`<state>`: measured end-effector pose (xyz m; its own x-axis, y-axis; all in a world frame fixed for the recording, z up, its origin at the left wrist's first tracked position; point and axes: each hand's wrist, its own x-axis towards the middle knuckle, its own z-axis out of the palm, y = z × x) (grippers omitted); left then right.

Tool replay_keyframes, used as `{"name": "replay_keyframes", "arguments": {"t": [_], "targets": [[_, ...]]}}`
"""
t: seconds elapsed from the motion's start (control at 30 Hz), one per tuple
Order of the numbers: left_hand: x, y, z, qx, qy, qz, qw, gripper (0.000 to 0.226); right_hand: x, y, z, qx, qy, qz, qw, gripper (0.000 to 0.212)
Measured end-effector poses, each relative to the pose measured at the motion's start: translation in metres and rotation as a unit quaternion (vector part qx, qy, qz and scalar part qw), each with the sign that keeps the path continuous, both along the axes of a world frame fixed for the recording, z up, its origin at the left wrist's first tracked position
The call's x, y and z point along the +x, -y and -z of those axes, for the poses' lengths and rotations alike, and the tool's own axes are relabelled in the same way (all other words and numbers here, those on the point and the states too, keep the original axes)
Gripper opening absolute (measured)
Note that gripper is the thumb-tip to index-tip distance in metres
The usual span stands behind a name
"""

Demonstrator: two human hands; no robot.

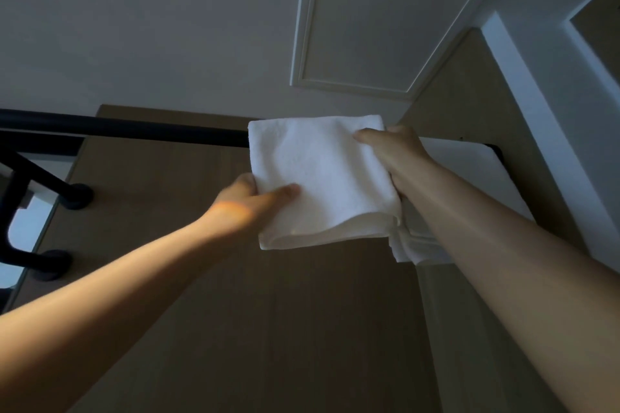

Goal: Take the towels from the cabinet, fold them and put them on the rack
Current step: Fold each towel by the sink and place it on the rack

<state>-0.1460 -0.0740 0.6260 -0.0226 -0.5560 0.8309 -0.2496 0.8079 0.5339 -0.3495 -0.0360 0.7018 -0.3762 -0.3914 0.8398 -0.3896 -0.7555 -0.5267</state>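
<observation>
In the head view, the only one here, you look upward, and the folded towel is in the middle, held by both of your hands up at the black rack bar, which comes in from the left and goes out of sight behind the cloth. Your left hand pinches the lower left corner: the thumb lies flat on the near face and the other fingers are hidden behind, so I cannot tell how they bend. Your right hand holds the upper right edge, with one finger over the near face and the rest around the side. I think you take two opposite corners so that the layers keep together and the rounded fold at the bottom does not open. The top edge is at the height of the bar; whether the towel rests on it or only hangs in front of it, I cannot say. To the right, under your right forearm, a second towel lies over the same rack, and it seems you bring this one just beside it to make a tidy row. In my judgement the placing step is near its end, and the release must be slow, because a corner let go too soon may pull the cloth open.
</observation>
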Motion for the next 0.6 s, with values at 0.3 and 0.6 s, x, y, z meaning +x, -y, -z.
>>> {"name": "replay_keyframes", "arguments": {"t": [0.3, 0.6], "targets": [[0.014, 0.007, 0.017, -0.051, -0.041, 0.024, 0.998, 0.029, -0.004, -0.014, 0.037, 0.067, -0.058, -0.040, 0.995, 0.036], [0.019, -0.003, 0.035, 0.045, -0.040, 0.147, 0.987, 0.035, -0.008, -0.015, 0.112, 0.119, -0.091, -0.135, 0.979, 0.058]]}}
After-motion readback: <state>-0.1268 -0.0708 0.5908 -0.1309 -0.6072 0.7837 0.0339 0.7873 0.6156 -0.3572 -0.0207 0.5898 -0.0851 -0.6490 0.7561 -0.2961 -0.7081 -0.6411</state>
